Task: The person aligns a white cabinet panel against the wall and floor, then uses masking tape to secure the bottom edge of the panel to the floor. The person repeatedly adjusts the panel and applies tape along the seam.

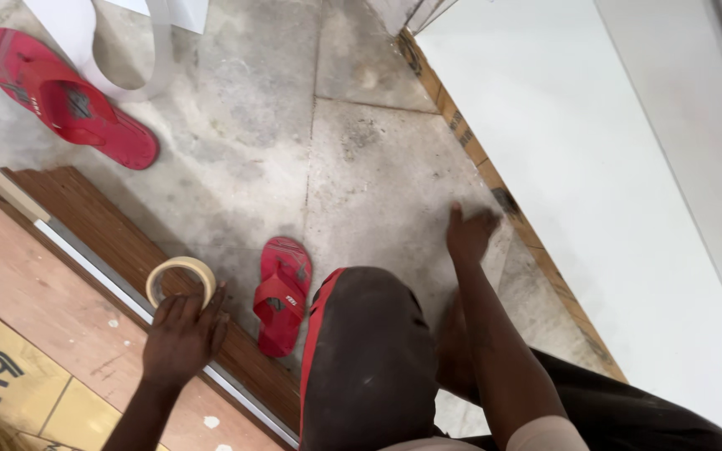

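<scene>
Bare forearms, pale short sleeve at right arm — dark dusty trousers, red side stripe.
</scene>
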